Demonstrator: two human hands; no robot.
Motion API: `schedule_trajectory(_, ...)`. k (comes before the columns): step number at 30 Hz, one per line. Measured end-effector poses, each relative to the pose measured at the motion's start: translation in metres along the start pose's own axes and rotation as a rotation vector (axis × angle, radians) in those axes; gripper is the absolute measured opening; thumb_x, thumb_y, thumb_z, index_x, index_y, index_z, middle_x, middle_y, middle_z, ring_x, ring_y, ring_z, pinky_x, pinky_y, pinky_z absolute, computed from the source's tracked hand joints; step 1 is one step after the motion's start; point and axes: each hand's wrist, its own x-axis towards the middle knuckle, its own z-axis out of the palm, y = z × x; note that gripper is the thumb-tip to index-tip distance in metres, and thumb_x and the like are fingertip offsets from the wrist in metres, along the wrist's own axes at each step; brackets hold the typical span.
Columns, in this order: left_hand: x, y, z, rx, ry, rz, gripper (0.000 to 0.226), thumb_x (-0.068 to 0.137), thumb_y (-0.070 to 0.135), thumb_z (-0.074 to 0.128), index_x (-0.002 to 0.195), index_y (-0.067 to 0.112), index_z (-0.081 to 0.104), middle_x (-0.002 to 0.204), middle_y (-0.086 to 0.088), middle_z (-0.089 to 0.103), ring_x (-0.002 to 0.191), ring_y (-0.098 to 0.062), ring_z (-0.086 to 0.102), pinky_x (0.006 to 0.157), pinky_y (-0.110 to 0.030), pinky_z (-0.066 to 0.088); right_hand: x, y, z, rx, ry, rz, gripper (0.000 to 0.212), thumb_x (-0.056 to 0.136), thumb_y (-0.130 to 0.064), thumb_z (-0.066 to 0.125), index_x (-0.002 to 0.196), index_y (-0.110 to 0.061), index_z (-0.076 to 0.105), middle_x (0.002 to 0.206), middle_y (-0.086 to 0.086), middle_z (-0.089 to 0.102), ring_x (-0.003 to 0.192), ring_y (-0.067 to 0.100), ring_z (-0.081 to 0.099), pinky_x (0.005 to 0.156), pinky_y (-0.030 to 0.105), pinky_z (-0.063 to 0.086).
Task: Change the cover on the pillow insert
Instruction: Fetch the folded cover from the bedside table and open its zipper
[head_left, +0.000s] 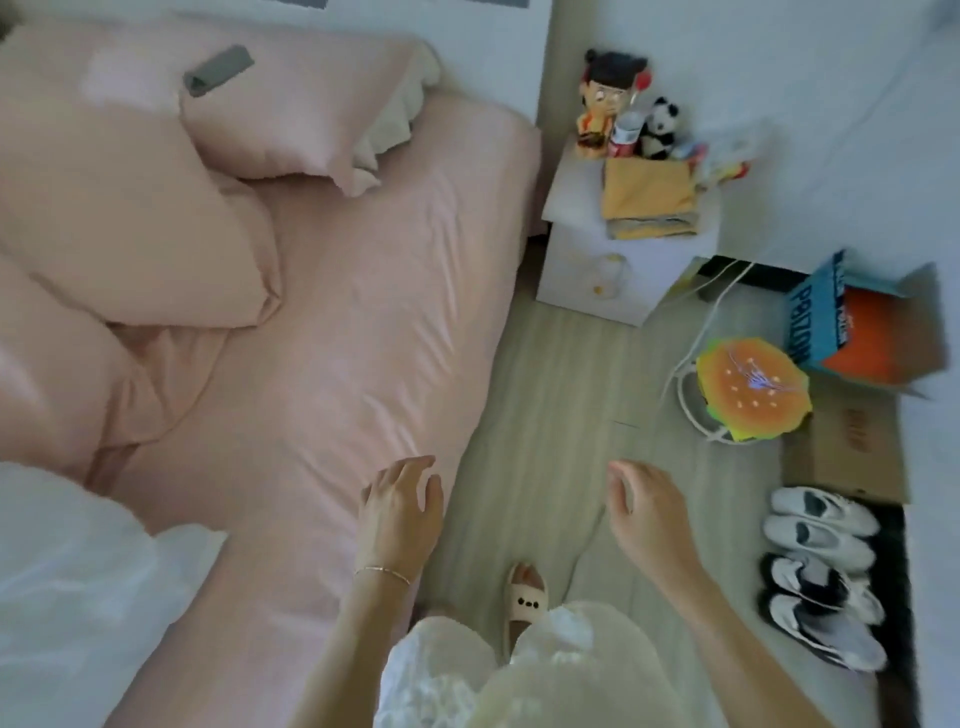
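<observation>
Pillow: the pink-covered pillow (291, 111) lies at the far end of the bed, its cream insert (395, 111) bulging from the open right end, so you would likely pull from there.
Second pillow: another pink pillow (135, 228) sits left of it, overlapping its near corner.
Folded cloth: a yellow folded cloth (649, 200) waits on the white nightstand (576, 265), right of the bed; it may be the fresh cover, though you cannot confirm that.
Bed: the pink sheet (337, 338) lies wrinkled between you and the pillows.
Your left hand (400, 509): fingers loosely spread, holding nothing, poised over the near bed edge.
Your right hand (649, 514): relaxed and empty, over the floor.
Stage: neither hand has reached the pillow; the change is not yet begun.
Floor right: sneakers (821, 566), a burger-shaped cushion (753, 389).
</observation>
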Motion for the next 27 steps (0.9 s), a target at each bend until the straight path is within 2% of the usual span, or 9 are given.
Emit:
schedule_trajectory(3,0.052,0.057,0.031,0.027,-0.054,0.151,0.041,0.082,0.029,0.041,0.104,0.008,0.068,0.105,-0.010,0.068,0.098,-0.032,0.062,0.088,-0.043,0.045,0.030,0.028,-0.022,0.003,0.036,0.135,0.019,0.087,-0.008,0.052,0.095,-0.002,0.068,0.092,0.014,0.069,0.089,0.036,0.062,0.080,0.045,0.048)
schedule_trajectory(5,0.083,0.087,0.047,0.067,-0.113,0.209,0.042,0.081,0.030,0.040,0.103,0.008,0.068,0.103,-0.010,0.069,0.098,-0.032,0.062,0.087,-0.044,0.045,0.046,0.043,-0.032,-0.006,0.036,0.212,0.020,0.090,-0.006,0.052,0.103,-0.004,0.066,0.101,0.012,0.067,0.100,0.033,0.057,0.087,0.042,0.043)
schedule_trajectory(10,0.161,0.129,0.071,0.182,-0.188,0.392,0.051,0.080,0.039,0.032,0.097,0.007,0.069,0.094,-0.010,0.070,0.086,-0.033,0.065,0.080,-0.045,0.048,0.111,0.068,-0.050,-0.002,0.030,0.347,0.022,0.093,-0.009,0.046,0.105,-0.005,0.064,0.102,0.010,0.064,0.100,0.030,0.054,0.085,0.038,0.039)
schedule_trajectory(12,0.201,0.141,0.080,0.186,-0.229,0.390,0.050,0.080,0.038,0.033,0.098,0.007,0.068,0.095,-0.010,0.070,0.087,-0.033,0.065,0.082,-0.044,0.047,0.148,0.075,-0.053,0.012,0.036,0.384,0.022,0.092,-0.008,0.047,0.106,-0.004,0.064,0.102,0.012,0.064,0.100,0.031,0.054,0.085,0.039,0.039)
schedule_trajectory(17,0.307,0.191,0.099,0.129,-0.295,0.354,0.031,0.086,0.022,0.044,0.098,0.004,0.066,0.097,-0.011,0.068,0.092,-0.032,0.061,0.087,-0.038,0.042,0.258,0.073,-0.067,0.056,0.098,0.434,0.021,0.092,-0.005,0.048,0.106,-0.002,0.064,0.100,0.011,0.065,0.098,0.030,0.056,0.085,0.040,0.041)
schedule_trajectory(20,0.367,0.223,0.109,0.125,-0.312,0.366,0.019,0.090,0.012,0.051,0.100,0.005,0.065,0.100,-0.011,0.067,0.094,-0.031,0.060,0.089,-0.038,0.042,0.323,0.076,-0.074,0.094,0.079,0.432,0.017,0.093,-0.010,0.044,0.090,-0.012,0.061,0.079,-0.004,0.055,0.082,0.022,0.049,0.073,0.036,0.040)
schedule_trajectory(21,0.383,0.233,0.113,0.123,-0.326,0.366,0.021,0.090,0.012,0.050,0.103,0.007,0.065,0.104,-0.010,0.066,0.097,-0.029,0.059,0.092,-0.038,0.042,0.341,0.078,-0.078,0.100,0.071,0.446,0.018,0.094,-0.012,0.043,0.091,-0.011,0.061,0.079,-0.004,0.055,0.082,0.021,0.049,0.073,0.036,0.040)
schedule_trajectory(24,0.427,0.261,0.129,0.094,-0.396,0.327,0.026,0.093,0.015,0.046,0.113,0.011,0.062,0.115,-0.006,0.062,0.106,-0.026,0.056,0.097,-0.039,0.040,0.394,0.084,-0.089,0.114,0.084,0.499,0.023,0.094,-0.010,0.042,0.100,-0.002,0.062,0.092,0.010,0.063,0.087,0.025,0.055,0.080,0.040,0.044)
schedule_trajectory(27,0.473,0.281,0.160,0.036,-0.500,0.221,0.029,0.093,0.017,0.046,0.118,0.009,0.058,0.120,-0.008,0.060,0.110,-0.025,0.054,0.099,-0.040,0.039,0.452,0.096,-0.095,0.160,0.057,0.541,0.024,0.094,-0.009,0.040,0.102,0.004,0.058,0.096,0.017,0.062,0.087,0.029,0.056,0.081,0.046,0.045)
